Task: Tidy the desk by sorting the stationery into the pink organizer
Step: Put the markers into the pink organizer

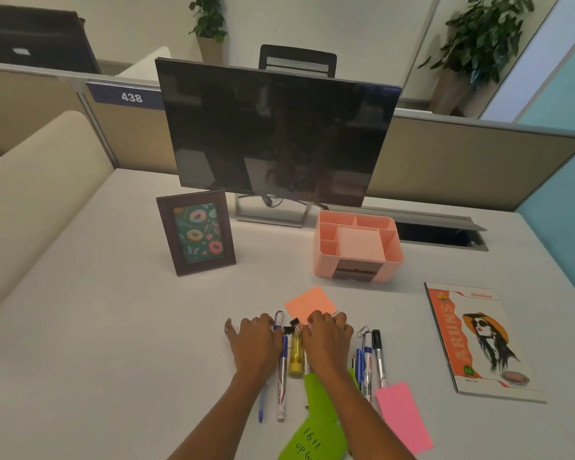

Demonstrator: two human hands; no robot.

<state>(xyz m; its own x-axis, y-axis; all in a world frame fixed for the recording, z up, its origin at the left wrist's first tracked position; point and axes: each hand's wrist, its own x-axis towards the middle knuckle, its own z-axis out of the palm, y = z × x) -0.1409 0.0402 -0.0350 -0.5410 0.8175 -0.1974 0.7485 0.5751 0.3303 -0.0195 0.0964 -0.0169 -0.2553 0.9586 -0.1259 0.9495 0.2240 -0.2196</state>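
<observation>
1. Head view: my left hand (253, 340) lies flat and released on the matte pale worktop (113, 327), beside a slim white marker (282, 376).
2. My right hand (327, 338) curls beside a yellow cylinder (296, 355); I cannot tell whether it grasps anything.
3. The smooth plastic pink organizer (324, 260), boxy with rectangular compartments, stands beyond both hands.
</observation>
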